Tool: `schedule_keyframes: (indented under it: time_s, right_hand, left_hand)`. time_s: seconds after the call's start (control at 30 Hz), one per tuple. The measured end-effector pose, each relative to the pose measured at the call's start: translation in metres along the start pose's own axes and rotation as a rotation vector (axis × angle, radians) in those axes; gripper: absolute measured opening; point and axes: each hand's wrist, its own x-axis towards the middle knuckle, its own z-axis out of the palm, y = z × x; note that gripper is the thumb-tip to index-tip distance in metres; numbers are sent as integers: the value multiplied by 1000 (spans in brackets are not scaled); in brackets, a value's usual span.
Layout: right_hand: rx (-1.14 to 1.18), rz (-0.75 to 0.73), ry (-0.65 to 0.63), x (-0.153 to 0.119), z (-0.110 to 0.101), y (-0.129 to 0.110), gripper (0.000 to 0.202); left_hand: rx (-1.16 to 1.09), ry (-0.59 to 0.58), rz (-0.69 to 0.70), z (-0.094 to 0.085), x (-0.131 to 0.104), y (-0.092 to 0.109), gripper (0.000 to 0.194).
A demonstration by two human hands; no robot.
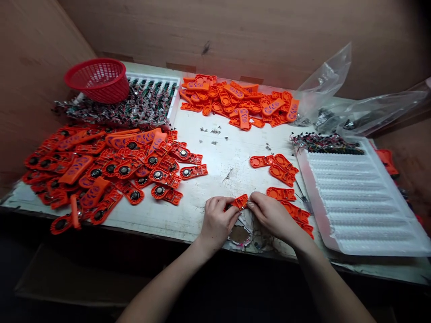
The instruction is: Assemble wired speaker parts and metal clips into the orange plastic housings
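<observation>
An orange plastic casing is held just above the table's front edge. My left hand wraps its fingers and thumb round the casing's left part. My right hand is pinched at the casing's right end; whether a small part sits between those fingertips is too small to tell. Right of my right hand lie several loose orange casings, partly hidden by the hand and forearm. On the left is a large pile of orange casings with round black parts.
A red basket rests on a white tray of wired parts at the back left. More orange casings are heaped at the back. Small metal pieces lie mid-table. A ribbed white tray and plastic bags stand right.
</observation>
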Motion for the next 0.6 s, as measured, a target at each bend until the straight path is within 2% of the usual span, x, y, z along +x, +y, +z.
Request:
schedule_keyframes:
  time_s: [0.4,0.6]
  right_hand:
    - [-182,5,-122,13,-8,-11,18]
    - [-353,82,-208,22,-10,-27,16]
  left_hand:
    - [-20,-14,-22,-1,0,1,13]
    - [-28,6,-17,1,0,0,13]
